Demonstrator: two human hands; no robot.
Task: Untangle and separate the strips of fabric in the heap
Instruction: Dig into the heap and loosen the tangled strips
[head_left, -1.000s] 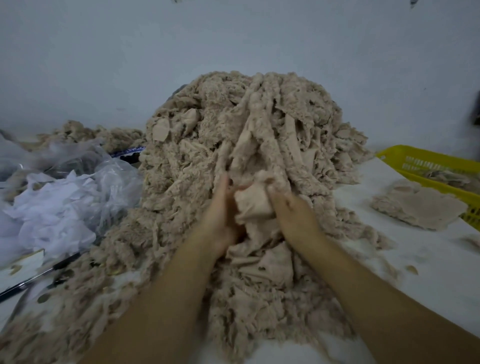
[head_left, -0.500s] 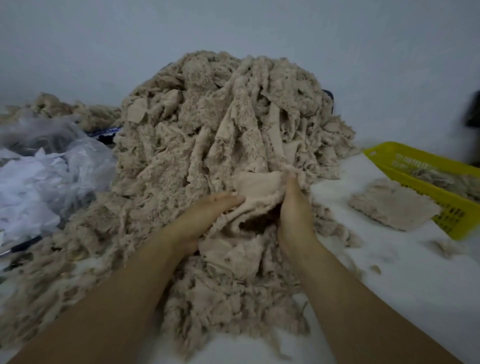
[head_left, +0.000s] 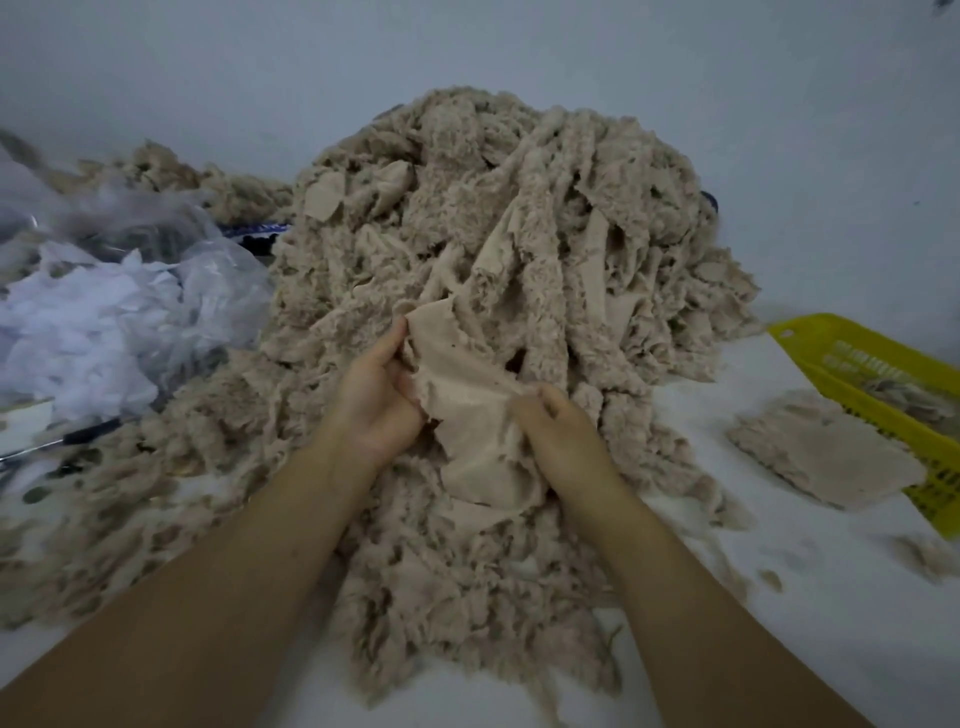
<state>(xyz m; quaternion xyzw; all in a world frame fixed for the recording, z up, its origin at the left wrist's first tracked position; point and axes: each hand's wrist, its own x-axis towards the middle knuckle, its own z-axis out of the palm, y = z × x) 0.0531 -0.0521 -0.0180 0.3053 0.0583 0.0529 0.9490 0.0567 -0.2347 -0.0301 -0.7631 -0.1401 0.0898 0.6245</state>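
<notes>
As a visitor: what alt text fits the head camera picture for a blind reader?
A left hand and a right hand grip a smooth beige fabric strip at the front of a tall heap of fuzzy beige fabric strips on a white table. A yellow plastic basket sits at right, crumpled clear plastic bags at left.

1. A plain, pale grey-blue wall (head_left: 727, 104) fills the upper part of the view, bare but for a few small dark specks.
2. A white table surface (head_left: 841, 613) runs back to the wall's foot.
3. The light is dim, cool and even, with only soft shadows.
4. A yellow slatted basket (head_left: 841, 384) stands at the right edge, and crumpled clear plastic bags (head_left: 218, 275) lie at the left.
</notes>
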